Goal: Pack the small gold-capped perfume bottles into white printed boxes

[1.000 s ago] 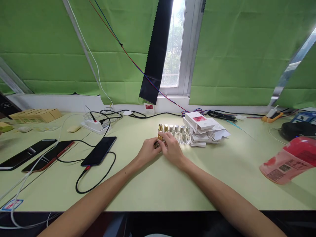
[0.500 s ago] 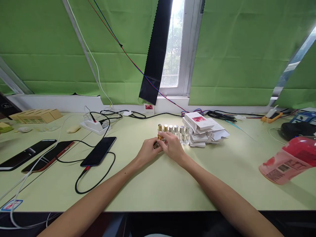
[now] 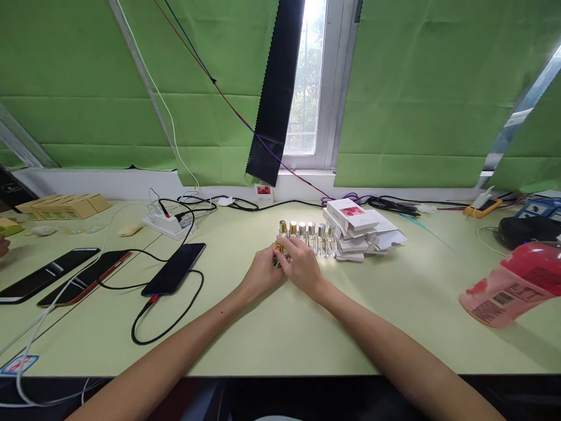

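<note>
Several small glass bottles (image 3: 321, 242) with gold and silver caps stand in a row on the pale green table (image 3: 272, 345). In front of the row's left end, my left hand (image 3: 262, 270) is closed round a gold-capped bottle (image 3: 279, 247). My right hand (image 3: 302, 266) lies against that bottle's right side, its fingers bent over the cap and partly hiding it. Both hands touch each other there. Just right of the row is a pile of flat white boxes (image 3: 353, 228), the top one with a red picture.
Three phones (image 3: 175, 269) with cables lie at the left, near a power strip (image 3: 164, 223) and yellow boxes (image 3: 65, 206). A red-topped pink container (image 3: 504, 292) is at the right. Another person's fingers (image 3: 3, 245) show at the left edge.
Both my hands have shifted slightly left with the gold-capped bottle. Another person's fingers have appeared at the left edge.
</note>
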Demonstrator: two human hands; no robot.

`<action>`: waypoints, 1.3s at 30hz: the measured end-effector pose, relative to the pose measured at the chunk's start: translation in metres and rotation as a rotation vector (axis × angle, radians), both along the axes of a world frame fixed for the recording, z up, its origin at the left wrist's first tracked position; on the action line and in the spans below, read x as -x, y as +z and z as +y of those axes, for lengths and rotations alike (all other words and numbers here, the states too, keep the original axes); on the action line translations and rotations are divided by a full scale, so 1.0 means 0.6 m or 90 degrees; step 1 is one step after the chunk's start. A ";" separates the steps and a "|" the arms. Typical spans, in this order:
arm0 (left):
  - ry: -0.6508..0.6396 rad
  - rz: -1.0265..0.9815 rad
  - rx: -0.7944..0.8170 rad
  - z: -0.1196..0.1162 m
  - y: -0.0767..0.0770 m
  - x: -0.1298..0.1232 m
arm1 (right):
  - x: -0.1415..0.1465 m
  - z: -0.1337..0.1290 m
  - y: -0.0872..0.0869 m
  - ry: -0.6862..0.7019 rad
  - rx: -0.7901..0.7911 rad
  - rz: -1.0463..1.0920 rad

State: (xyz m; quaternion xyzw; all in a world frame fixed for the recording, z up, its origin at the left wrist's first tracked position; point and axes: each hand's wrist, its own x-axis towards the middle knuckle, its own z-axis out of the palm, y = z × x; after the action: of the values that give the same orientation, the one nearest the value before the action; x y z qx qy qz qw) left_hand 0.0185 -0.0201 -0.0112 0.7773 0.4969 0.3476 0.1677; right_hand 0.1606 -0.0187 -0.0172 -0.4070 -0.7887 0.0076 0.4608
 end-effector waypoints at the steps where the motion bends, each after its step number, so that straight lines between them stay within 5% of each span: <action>1: 0.002 -0.002 0.001 -0.002 -0.001 -0.001 | 0.000 0.000 -0.001 0.001 -0.003 0.000; 39: 0.003 -0.017 -0.016 -0.010 -0.003 -0.005 | -0.001 0.007 -0.013 0.036 0.013 0.045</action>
State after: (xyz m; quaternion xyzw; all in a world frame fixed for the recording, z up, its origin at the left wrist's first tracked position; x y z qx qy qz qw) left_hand 0.0215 -0.0261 -0.0131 0.7734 0.4923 0.3644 0.1633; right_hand 0.1611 -0.0144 -0.0250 -0.3886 -0.7832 0.0433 0.4834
